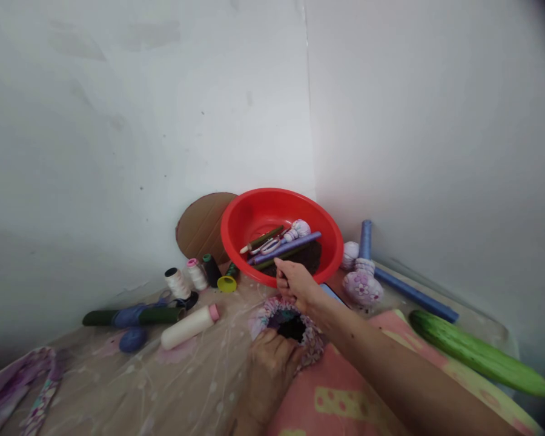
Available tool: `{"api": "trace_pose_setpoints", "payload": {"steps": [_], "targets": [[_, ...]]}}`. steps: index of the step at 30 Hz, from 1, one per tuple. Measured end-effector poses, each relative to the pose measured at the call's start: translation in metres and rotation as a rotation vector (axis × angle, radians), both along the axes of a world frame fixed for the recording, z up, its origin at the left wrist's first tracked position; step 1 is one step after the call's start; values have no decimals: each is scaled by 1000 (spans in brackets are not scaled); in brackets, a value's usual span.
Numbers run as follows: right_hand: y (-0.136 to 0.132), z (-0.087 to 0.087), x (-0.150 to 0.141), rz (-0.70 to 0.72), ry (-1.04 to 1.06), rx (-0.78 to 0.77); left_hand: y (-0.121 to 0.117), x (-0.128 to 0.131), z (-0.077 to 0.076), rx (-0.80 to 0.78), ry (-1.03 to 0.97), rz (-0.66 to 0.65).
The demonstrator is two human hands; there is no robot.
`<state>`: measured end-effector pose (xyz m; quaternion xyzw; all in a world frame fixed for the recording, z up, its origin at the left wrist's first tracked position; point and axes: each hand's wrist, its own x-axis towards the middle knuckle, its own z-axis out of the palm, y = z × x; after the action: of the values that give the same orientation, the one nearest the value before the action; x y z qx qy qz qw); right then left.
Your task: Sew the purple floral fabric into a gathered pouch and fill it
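My right hand (295,281) reaches forward with its fingers curled closed, right at the near rim of a red plastic basin (240,221); what it pinches is hidden. In the basin lie a blue rod (295,244), a green stick (266,238), a small floral stuffed piece (298,229) and dark filling (306,257). My left hand (267,363) grips the edge of a floral fabric pouch (261,315) with a dark opening (293,329), held just below the right hand.
Several thread spools (195,275) and a white bobbin (188,327) lie to the left, with a green and blue roll (134,316). A floral stuffed piece (363,284), blue rods (413,295), a long green tube (476,353) and pink cloth (345,393) sit right. Walls meet behind.
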<state>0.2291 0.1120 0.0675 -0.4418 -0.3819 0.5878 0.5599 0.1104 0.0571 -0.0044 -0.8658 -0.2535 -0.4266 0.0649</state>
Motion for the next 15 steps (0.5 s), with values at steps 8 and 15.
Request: {"api": "trace_pose_setpoints", "payload": {"steps": [8, 15], "targets": [[-12, -35, -20, -20, -86, 85, 3, 1, -3, 3, -9, -18], [-12, -54, -15, -56, -237, 203, 2, 0, -3, -8, 14, -18]]}}
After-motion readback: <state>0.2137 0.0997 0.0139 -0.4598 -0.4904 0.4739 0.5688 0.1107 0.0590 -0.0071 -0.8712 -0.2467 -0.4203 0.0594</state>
